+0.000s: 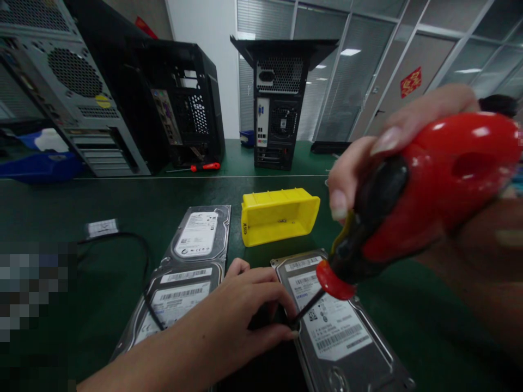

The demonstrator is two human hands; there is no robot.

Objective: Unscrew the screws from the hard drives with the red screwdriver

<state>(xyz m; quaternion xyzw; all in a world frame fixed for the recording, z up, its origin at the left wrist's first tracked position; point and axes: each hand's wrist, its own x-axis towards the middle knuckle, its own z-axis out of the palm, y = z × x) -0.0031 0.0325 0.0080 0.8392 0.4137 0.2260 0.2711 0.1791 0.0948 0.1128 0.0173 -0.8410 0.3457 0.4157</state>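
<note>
My right hand (pixel 359 158) grips a screwdriver (pixel 441 179) with a thick red and black handle, large and close to the camera at the right. Its thin dark shaft slants down to the left, the tip at the left edge of a hard drive (pixel 339 321) with a white label. At that tip, my left hand (pixel 253 305) has its thumb and fingers pinched together by the drive's edge. Whatever lies between them is too small or hidden to make out. Left of this hand lie a second hard drive (pixel 175 302) and, beyond it, a third hard drive (pixel 198 231).
A yellow plastic bin (pixel 280 220) lies on its side behind the drives. Black computer cases (pixel 278 103) stand along the back of the green table (pixel 134 193). Another red screwdriver (pixel 204 167) rests by them. A black cable (pixel 145 256) runs across the left drive.
</note>
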